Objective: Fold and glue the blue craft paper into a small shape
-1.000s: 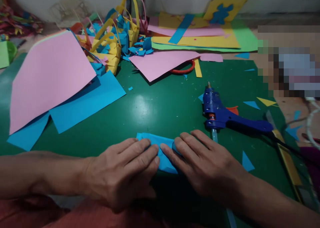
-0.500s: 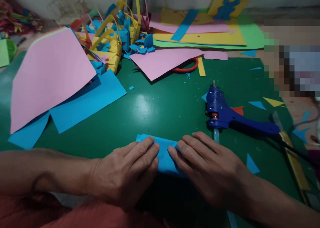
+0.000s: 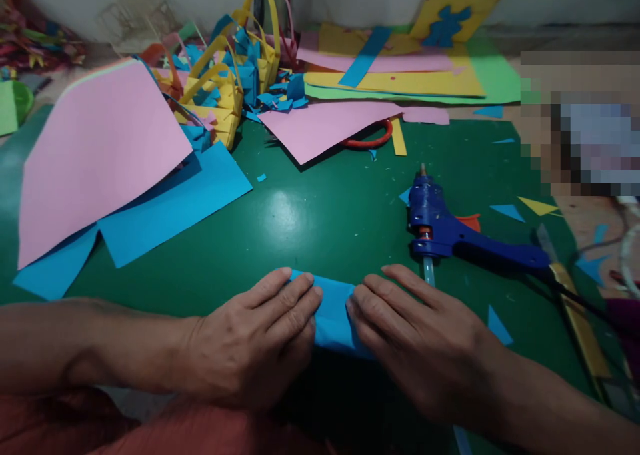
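Note:
A folded piece of blue paper [image 3: 334, 312] lies at the near edge of the green table, between my hands. My left hand [image 3: 255, 342] covers its left end, fingers close together and pressed down on the top. On the right end, my right hand [image 3: 420, 335] has its fingers bent over the paper, with the thumb side hidden below. The strip of paper between the two hands shows creases. Both undersides of the hands are out of sight. A blue glue gun [image 3: 433, 222] lies just beyond my right hand, its clear glue stick [image 3: 429, 270] pointing towards it.
A pink sheet [image 3: 103, 155] and blue sheets [image 3: 175, 205] lie at left. Small yellow and blue paper baskets [image 3: 225, 102] stand behind. Red-handled scissors [image 3: 373, 138] lie partly under pink paper [image 3: 325, 125]. At right is a knife [image 3: 575, 315] among scraps; coloured sheets [image 3: 400, 78] lie at the back.
My left fingers have spread over the paper's far left corner, and my right fingers have shifted slightly right and curled more. The whole view has shifted a little.

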A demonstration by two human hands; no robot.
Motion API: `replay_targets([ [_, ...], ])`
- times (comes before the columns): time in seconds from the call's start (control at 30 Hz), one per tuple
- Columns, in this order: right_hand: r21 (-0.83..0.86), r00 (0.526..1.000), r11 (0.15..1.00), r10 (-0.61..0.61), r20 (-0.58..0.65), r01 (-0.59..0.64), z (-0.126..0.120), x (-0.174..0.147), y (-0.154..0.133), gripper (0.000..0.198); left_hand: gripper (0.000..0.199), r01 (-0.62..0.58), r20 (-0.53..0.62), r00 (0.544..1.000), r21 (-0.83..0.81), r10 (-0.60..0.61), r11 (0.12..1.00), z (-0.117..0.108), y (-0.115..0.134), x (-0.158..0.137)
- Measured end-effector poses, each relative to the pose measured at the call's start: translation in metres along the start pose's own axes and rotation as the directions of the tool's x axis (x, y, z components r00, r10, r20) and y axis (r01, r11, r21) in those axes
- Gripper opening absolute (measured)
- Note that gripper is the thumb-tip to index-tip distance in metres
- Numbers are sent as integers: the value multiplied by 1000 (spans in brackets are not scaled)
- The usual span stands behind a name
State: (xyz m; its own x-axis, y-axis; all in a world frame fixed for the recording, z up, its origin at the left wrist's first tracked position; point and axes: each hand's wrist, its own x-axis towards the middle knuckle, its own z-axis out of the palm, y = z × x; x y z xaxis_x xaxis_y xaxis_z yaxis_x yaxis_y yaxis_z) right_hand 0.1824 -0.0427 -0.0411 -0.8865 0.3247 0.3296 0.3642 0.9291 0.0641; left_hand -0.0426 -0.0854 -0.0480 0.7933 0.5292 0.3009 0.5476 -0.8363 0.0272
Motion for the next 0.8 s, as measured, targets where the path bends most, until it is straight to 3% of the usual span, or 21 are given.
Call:
replay_targets([
  [0.2, -36, 1000, 999, 6, 3, -6, 0, 0, -3, 36, 29, -41, 42, 998, 20, 40, 999, 1, 1, 5],
  [0.33, -68, 1000, 997, 28, 0, -28, -2, 0, -6, 34, 48, -21, 134, 991, 64, 12, 998, 0, 4, 10],
  [0.63, -107, 996, 991, 81, -22, -83, -5, 0, -9, 36, 82, 9, 167, 986, 99, -26, 995, -1, 11, 12],
  [0.7, -94, 996, 991, 92, 13, -91, -15, 0, -6, 35, 83, 1, 190, 982, 105, -21, 994, -1, 11, 13],
  [0.8, -104, 974, 991, 108, 198, -89, -33, 0, 3, 25, 80, -18, 204, 979, 119, -7, 993, -2, 11, 15],
])
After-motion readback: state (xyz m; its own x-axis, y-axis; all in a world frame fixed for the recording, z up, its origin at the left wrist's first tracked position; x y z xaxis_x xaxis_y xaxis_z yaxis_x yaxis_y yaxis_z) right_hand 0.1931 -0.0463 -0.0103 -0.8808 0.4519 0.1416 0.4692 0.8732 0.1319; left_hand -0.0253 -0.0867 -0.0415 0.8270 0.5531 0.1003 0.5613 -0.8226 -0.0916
